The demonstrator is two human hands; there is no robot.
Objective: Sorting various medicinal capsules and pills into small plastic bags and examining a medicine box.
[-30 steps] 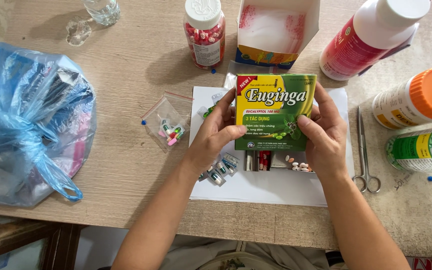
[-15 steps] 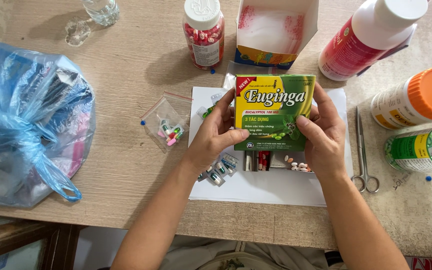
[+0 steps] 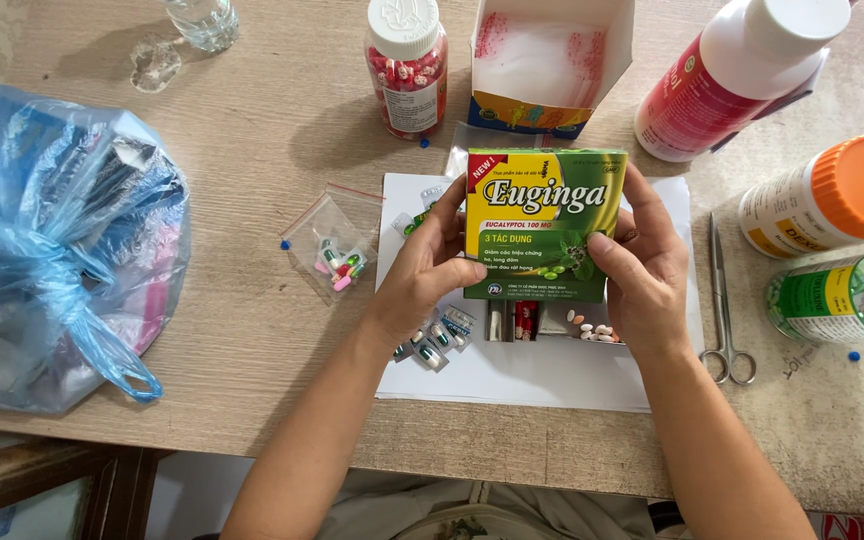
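The person sits at the wooden table (image 3: 282, 150) with a flat green-and-yellow medicine box (image 3: 542, 222) held up in both hands, printed face towards them, just above a white sheet of paper (image 3: 512, 375). The left hand (image 3: 430, 270) grips the box's left edge, thumb on the front and fingers curled behind. The right hand (image 3: 642, 270) clamps the right edge the same way, so both sets of fingers are closed on the box. Just below the box, on the paper, lie cut pieces of blister strip (image 3: 437, 340) and a few loose pills (image 3: 592, 328). Left of the box is a small clear zip bag of capsules (image 3: 335, 255), and well beyond that a crumpled blue plastic bag (image 3: 52, 240). Above the box stand a bottle of red-and-white capsules (image 3: 407, 65) and an open carton (image 3: 552, 60). To the box's right lie a pair of scissors (image 3: 724, 310), then an orange-capped bottle (image 3: 832, 195) and a green-labelled one (image 3: 837, 300). To my eye the box is at the looking-over stage, closed and steadied at both sides. Getting into it would call for one hand to keep hold while the other shifts to an end flap, and I cannot tell from here which end opens.
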